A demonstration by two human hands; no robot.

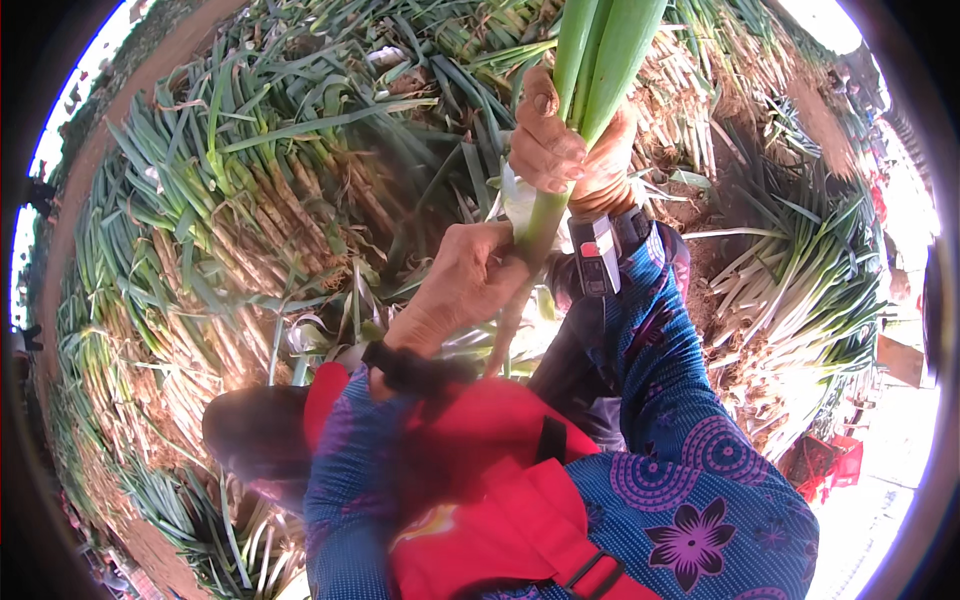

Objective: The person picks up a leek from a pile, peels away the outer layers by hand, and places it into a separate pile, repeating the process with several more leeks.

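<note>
A large green onion (611, 67) stands nearly upright before me, its green leaves running out past the top of the picture. My right hand (551, 139) is wrapped around it where the leaves meet the stalk. Lower down, my left hand (476, 274) pinches the stalk's outer layer between thumb and fingers. A pale, loose strip of skin (517, 199) hangs beside the stalk between the two hands. The brownish lower stalk runs down towards my lap, and its root end is hard to make out.
Unpeeled green onions (292, 217) with soil-stained stalks lie heaped on the left. To the right is a pile with cleaner white stalks (750, 292). Discarded leaves (367, 300) litter the ground between my legs. A red bag (844, 461) lies at lower right. A boxy device (596, 255) is strapped to my right wrist.
</note>
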